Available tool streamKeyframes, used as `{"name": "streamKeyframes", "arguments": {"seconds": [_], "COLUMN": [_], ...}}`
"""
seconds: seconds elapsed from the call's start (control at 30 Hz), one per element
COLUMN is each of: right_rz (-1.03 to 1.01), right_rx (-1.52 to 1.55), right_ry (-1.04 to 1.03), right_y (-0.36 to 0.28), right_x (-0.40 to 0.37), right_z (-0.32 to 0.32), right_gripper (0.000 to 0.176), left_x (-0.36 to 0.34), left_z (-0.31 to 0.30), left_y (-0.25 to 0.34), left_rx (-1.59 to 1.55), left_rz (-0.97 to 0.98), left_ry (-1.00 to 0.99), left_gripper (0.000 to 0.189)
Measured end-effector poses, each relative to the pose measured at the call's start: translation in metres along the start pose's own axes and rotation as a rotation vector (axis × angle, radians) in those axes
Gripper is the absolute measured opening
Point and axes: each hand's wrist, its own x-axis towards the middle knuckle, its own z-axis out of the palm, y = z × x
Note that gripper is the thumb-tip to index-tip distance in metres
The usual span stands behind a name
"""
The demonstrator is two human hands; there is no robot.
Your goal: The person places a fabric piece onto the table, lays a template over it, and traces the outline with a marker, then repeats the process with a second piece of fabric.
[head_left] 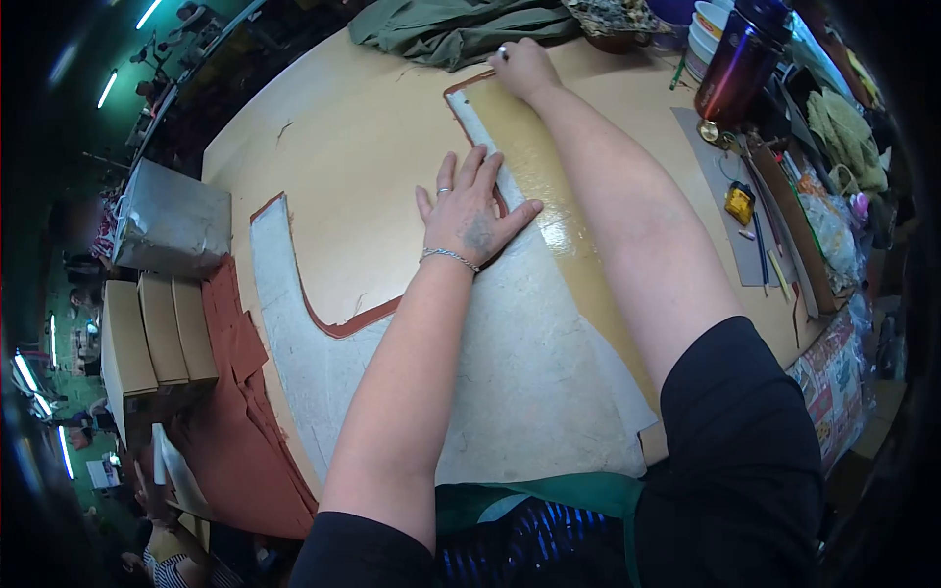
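My left hand (pixel 470 211) lies palm down with its fingers spread on a grey-white pattern sheet (pixel 534 363). Along the sheet's right side runs a shiny yellowish strip (pixel 564 220). Rust-brown fabric (pixel 358 321) shows from beneath the sheet along its curved cutout edge. My right hand (pixel 527 72) is closed at the far top corner of the sheet, by the yellowish strip. A small dark and pale tip shows at its fingers; what it belongs to is too small to make out.
Dark green cloth (pixel 461 29) lies at the table's far edge. To the right stand a purple-red bottle (pixel 742 64) and an open box (pixel 799 220) of odds and ends. On the left are stacked rust-brown fabric (pixel 235 421), cardboard boxes (pixel 132 338) and a metal box (pixel 176 218). Another person (pixel 176 549) is at lower left.
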Motion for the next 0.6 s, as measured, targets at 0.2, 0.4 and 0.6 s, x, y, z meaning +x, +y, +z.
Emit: {"name": "streamKeyframes", "arguments": {"seconds": [0.2,0.4,0.6], "right_rz": [0.274,0.487,0.616], "right_rx": [0.435,1.074,1.343], "right_ry": [0.07,-0.036,-0.087], "right_y": [0.043,0.028,0.022], "right_x": [-0.057,-0.183,-0.277], "right_z": [-0.051,-0.137,-0.211], "right_gripper": [0.031,0.019,0.01], "left_x": [0.002,0.0,-0.018], "left_z": [-0.002,0.0,0.005], "left_y": [0.002,0.0,0.01], "left_rx": [0.027,0.038,0.155], "left_rz": [0.002,-0.004,-0.039], "left_ry": [0.005,0.001,0.228], "left_gripper": [0.076,0.076,0.06]}}
